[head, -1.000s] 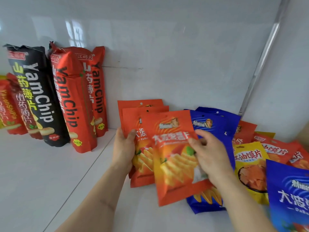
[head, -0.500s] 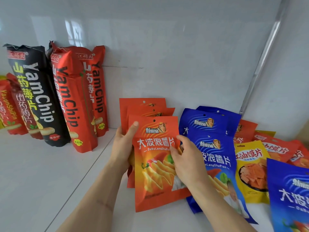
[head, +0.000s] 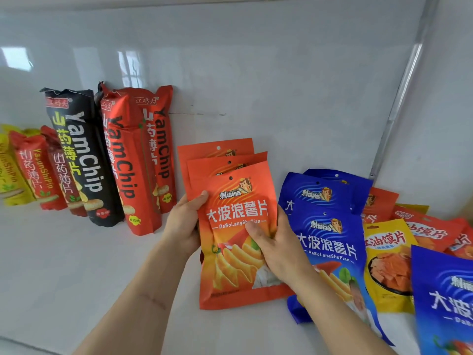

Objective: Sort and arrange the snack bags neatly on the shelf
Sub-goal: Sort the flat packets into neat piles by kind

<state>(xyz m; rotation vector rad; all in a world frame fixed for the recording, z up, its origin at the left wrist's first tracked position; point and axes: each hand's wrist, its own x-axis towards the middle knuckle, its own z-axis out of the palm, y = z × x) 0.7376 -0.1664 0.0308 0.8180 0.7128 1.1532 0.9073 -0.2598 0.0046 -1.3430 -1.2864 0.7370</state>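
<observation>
While the left hand (head: 184, 226) is curling its fingers behind the stack of orange chip bags (head: 238, 242) with the thumb pressing on the front bag's upper left corner, the right hand (head: 276, 249) is clamping the same front bag from the other edge, thumb lying across the printed face and fingers wrapped round behind. Both hands are holding this stack propped on the white shelf (head: 76, 265), just right of the tall red YamChip bags (head: 133, 162) and just left of the blue chip bags (head: 330, 239). Two more orange bags are showing fanned behind the front one, so the likely trouble is slippage: the glossy pouches are sitting unevenly, and letting go before their edges are squared would probably let them slide apart or topple forward. The front bag is standing with its long axis roughly upright, hang hole up, leaning slightly back and tipped a little to the left, its printed face turned toward the camera.
</observation>
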